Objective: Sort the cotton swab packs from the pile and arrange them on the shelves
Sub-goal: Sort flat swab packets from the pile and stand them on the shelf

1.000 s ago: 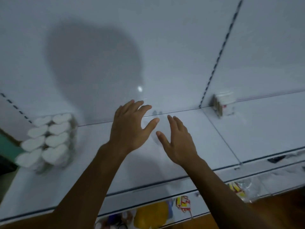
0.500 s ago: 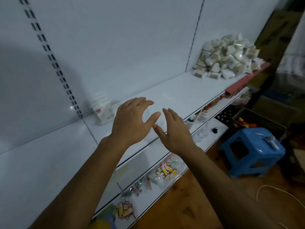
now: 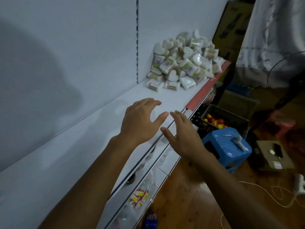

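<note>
At the left of the view only the bare white shelf (image 3: 79, 146) and its back panel (image 3: 66, 55) are seen, and no sorted cotton swab packs are visible on that stretch in this view. Nearer the middle, the left hand (image 3: 140, 121) is held above the shelf surface with its fingers spread and lightly bent, and nothing is gripped by it. Just beside it, the right hand (image 3: 183, 134) is held over the shelf's front edge, fingers extended and close together, and nothing is carried in it either; the two hands are set near each other but apart, both directed towards the far end of the shelf. Further right and beyond the hands, the pile of cotton swab packs (image 3: 183, 63) is heaped against the back panel at the end of the same shelf, well apart from both hands; heart-shaped and rectangular packs are mixed together in it, and it appears large and unsorted. Below the shelf edge, small packaged items (image 3: 140, 195) lie on a lower shelf, and a blue stool (image 3: 229, 146) and a crate of fruit (image 3: 216, 122) stand on the floor to the right. From this it is judged that most of the sorting is left to be done, and that a reach to the pile is the step in hand.
</note>
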